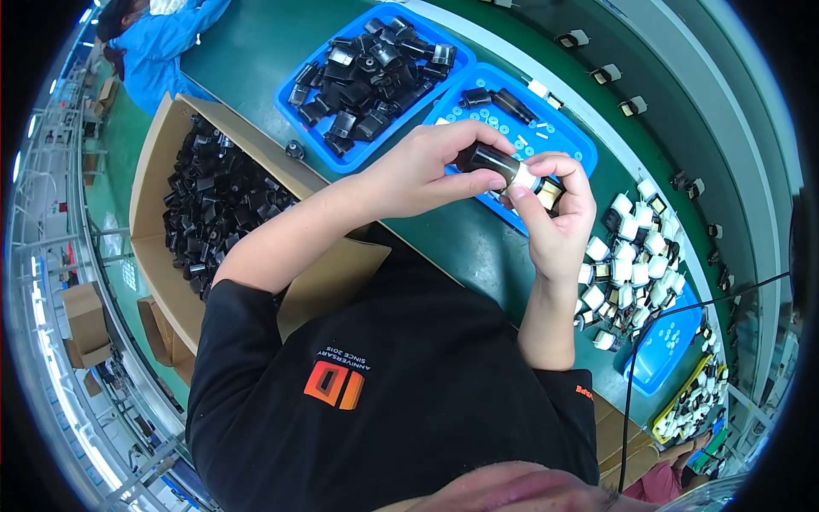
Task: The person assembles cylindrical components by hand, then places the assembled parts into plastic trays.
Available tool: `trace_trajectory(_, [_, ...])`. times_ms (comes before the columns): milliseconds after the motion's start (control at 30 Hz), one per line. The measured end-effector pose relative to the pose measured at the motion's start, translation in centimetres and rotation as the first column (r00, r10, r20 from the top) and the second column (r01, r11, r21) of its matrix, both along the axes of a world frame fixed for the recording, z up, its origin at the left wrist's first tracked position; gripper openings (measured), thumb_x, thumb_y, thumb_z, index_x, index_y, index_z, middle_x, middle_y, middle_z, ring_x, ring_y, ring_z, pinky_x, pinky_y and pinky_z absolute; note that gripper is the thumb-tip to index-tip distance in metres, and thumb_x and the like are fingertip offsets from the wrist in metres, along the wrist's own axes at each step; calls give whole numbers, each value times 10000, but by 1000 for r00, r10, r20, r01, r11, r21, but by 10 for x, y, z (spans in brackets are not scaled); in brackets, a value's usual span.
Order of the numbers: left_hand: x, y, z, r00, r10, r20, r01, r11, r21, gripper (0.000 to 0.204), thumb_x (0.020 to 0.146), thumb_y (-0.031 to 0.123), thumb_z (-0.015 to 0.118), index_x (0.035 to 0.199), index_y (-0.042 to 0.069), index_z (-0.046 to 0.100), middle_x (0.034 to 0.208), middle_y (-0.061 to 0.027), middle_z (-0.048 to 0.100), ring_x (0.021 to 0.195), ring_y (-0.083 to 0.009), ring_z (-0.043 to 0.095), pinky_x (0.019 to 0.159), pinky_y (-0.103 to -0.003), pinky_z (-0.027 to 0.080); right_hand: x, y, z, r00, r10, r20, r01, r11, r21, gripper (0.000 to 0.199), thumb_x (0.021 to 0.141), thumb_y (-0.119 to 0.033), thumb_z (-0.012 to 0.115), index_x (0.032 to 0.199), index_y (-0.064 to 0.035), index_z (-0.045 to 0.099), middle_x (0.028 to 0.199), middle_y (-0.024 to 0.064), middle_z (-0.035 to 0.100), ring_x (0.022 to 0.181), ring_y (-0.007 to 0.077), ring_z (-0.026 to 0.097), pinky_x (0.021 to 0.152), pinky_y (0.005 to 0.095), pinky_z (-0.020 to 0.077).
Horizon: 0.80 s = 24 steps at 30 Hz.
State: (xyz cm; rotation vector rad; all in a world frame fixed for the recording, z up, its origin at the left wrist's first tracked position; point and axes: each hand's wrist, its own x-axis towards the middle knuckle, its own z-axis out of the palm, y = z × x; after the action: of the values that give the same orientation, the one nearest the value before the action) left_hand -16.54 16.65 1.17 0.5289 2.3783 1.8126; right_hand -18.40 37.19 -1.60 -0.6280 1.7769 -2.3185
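Over the small blue tray (580,141) I hold two parts end to end. My left hand (426,166) grips a dark, see-through plastic housing (491,160) between thumb and fingers. Pinched in my right hand (559,226) is a white part with a cream block (547,195) on it. Its white end meets the housing's mouth; how far it sits inside I cannot tell. Small clear rings, white pegs and a few dark housings (512,106) lie in the tray. A pile of similar white parts (631,264) is on the green table, right of my right forearm.
A larger blue tray (288,109) full of dark housings stands beyond my left arm. The cardboard box (147,209) at left holds many more black pieces. Another blue tray (648,363) and a black cable (629,384) are at right. A person in blue (158,51) is at far left.
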Motion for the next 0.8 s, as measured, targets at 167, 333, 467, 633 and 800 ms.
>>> trace_trajectory(167, [5, 7, 9, 999, -6, -39, 3, 997, -83, 430, 868, 153, 749, 1235, 7, 577, 1113, -90, 655, 991, -168, 652, 826, -284, 530, -8, -3, -15, 990, 99, 100, -74, 970, -231, 263, 824, 66, 619, 1055, -15, 524, 1130, 130, 519, 923, 167, 608, 720, 264, 539])
trace_trajectory(333, [4, 17, 24, 903, 48, -427, -99, 990, -97, 728, 775, 198, 831, 1392, 46, 476, 1241, -94, 644, 990, -210, 654, 827, -309, 532, -13, 3, -42, 902, 375, 215, -159, 750, -642, 270, 826, 29, 599, 1073, -31, 509, 1127, 140, 506, 914, 232, 623, 747, 326, 585])
trace_trajectory(467, [0, 35, 10, 897, -95, -431, 81, 995, -49, 556, 794, 157, 794, 1283, 28, 560, 991, -117, 654, 872, -259, 666, 754, -359, 581, -13, -7, -45, 849, 500, 171, -212, 619, -756, 266, 792, -117, 633, 1032, -90, 520, 1062, 148, 542, 882, 257, 636, 713, 353, 591])
trace_trajectory(633, [1, 48, 5, 796, -14, -606, -74, 990, -120, 511, 771, 245, 795, 1216, 64, 622, 956, -93, 679, 869, -278, 676, 720, -361, 564, -8, -12, -59, 814, 530, 239, -164, 603, -780, 304, 773, -225, 658, 1017, -115, 513, 1020, 141, 565, 866, 255, 630, 685, 280, 553])
trace_trajectory(800, [3, 48, 5, 795, -20, -607, -109, 978, -175, 525, 757, 217, 791, 1228, 67, 613, 1002, -96, 684, 911, -280, 671, 765, -371, 564, -2, -26, -55, 866, 403, 296, -96, 714, -693, 350, 766, -283, 662, 1029, -106, 514, 1021, 133, 560, 891, 249, 616, 712, 292, 540])
